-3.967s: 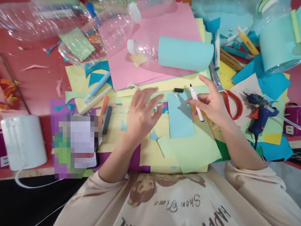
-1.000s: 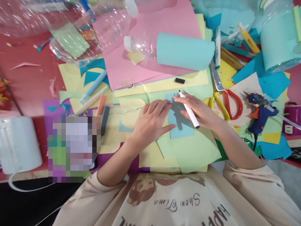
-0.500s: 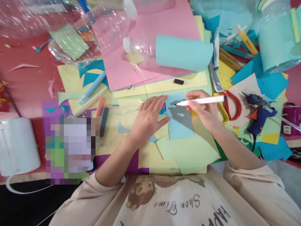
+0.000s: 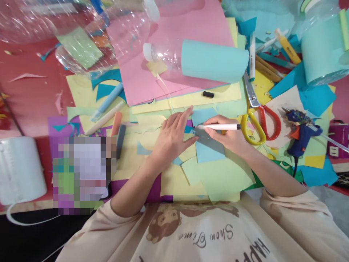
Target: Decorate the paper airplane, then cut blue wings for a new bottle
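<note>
A small light-blue paper rectangle (image 4: 209, 151) lies on yellow and green sheets in the middle. My left hand (image 4: 174, 136) lies flat beside its left edge, fingers stretched out and pressing the papers. My right hand (image 4: 229, 136) is closed around a white marker (image 4: 219, 127) that lies nearly level, its black tip touching the blue paper's left edge close to my left fingertips. The marker's black cap (image 4: 208, 94) lies on the yellow sheet above.
A bottle wrapped in light-blue paper (image 4: 214, 61) lies on pink sheets. Scissors (image 4: 257, 116) with red and yellow handles and a blue glue gun (image 4: 301, 133) sit right of my hand. Clear bottles (image 4: 81, 32), chalk sticks (image 4: 107, 109) and a white cylinder (image 4: 21, 169) are at left.
Four seconds ago both hands hovered; since then my left hand settled flat by the blue paper. The marker swung from upright to level, and its tip moved left and down along the paper.
</note>
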### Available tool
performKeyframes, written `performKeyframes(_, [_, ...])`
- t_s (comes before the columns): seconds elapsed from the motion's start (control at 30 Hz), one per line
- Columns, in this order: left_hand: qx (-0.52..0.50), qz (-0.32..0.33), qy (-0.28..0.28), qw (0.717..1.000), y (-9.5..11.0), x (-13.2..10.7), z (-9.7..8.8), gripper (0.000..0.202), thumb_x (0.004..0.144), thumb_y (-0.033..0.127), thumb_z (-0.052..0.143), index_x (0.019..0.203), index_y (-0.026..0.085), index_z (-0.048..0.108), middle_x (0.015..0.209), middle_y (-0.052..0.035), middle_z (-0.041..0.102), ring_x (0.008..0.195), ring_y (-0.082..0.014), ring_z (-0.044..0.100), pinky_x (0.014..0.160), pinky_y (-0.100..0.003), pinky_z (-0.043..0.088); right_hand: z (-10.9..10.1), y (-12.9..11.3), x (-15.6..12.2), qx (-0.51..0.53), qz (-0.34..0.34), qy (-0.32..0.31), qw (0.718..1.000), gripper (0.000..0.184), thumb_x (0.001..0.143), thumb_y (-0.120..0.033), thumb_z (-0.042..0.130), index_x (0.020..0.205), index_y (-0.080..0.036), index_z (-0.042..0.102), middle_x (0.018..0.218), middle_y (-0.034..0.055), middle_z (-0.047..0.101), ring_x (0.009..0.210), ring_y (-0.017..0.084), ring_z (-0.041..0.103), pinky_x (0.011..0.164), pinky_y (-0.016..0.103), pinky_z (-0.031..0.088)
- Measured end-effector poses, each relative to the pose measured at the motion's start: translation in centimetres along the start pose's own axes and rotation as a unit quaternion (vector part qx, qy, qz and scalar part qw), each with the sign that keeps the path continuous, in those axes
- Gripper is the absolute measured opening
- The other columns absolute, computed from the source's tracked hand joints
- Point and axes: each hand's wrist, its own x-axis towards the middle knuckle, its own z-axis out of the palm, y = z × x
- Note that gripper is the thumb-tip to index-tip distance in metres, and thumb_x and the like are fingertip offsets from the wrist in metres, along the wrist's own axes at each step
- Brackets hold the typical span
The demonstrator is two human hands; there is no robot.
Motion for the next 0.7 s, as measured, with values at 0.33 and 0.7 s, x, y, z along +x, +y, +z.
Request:
performKeyframes(0.33, [-0.005, -0.005, -0.003, 1.000, 0.28, -0.05, -0.14, 0.082, 0.084, 0.030, 0.066, 0.150, 0.026, 0.017, 0.136, -0.0116, 0.056, 0.122, -0.0288, 0.052, 0.094, -0.042, 0.042, 0.30, 0.22, 0.05, -0.012, -0.019, 0.004, 1.000, 0.011, 0.086, -0.029, 0.063, 0.086, -0.019, 0.068, 0.063, -0.0027, 0.062, 0.053, 0.008, 0.046, 0.050, 0.022, 0.037])
performKeyframes(0.7, [0.003, -0.010, -0.014, 1.000, 0.24, -0.02, -0.13, 0.083, 0.083, 0.032, 0.068, 0.149, 0.024, 0.018, 0.137, -0.0123, 0.056, 0.123, -0.0297, 0.051, 0.095, -0.043, 0.042, 0.29, 0.28, 0.08, -0.037, -0.039, 0.034, 0.998, 0.013, 0.087, -0.030, 0.061, 0.088, -0.020, 0.069, 0.064, -0.0032, 0.062, 0.047, 0.006, 0.040, 0.046, 0.021, 0.034])
